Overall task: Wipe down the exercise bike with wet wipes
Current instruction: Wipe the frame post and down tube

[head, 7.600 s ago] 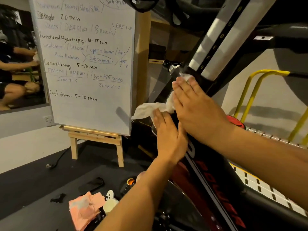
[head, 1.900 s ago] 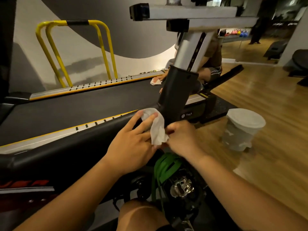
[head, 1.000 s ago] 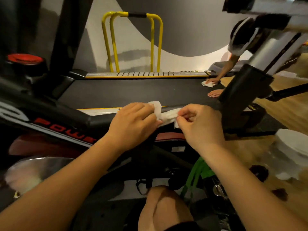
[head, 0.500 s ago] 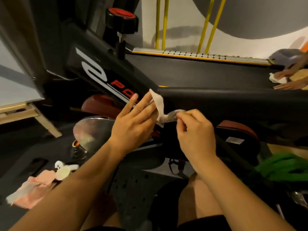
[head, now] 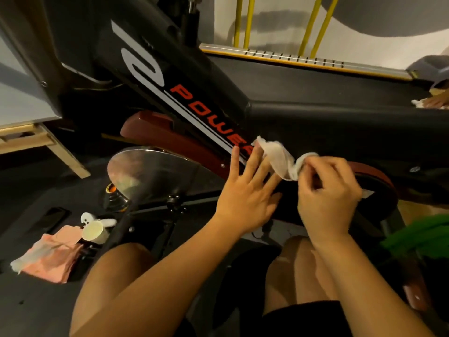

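The black exercise bike frame [head: 194, 76], with red "POWER" lettering, slants down from upper left to the middle. A crumpled white wet wipe [head: 279, 158] lies against the lower end of that tube. My left hand [head: 245, 190] has its fingers spread and straight, fingertips touching the wipe's left end at the frame. My right hand [head: 328, 195] pinches the wipe's right end between curled fingers and thumb. The silver flywheel [head: 150, 173] sits below the frame, left of my hands.
A pink wipes pack [head: 51, 254], a small white cup [head: 93, 231] and a dark phone [head: 52, 216] lie on the black floor mat at lower left. A wooden easel leg [head: 65, 154] stands at left. A treadmill deck [head: 315, 79] with yellow rails runs behind the bike. Another person's hand [head: 435, 100] is at the right edge.
My view has swung left and down along the bike frame. Both hands stay on the wipe; my left fingers have spread out flatter against the frame.
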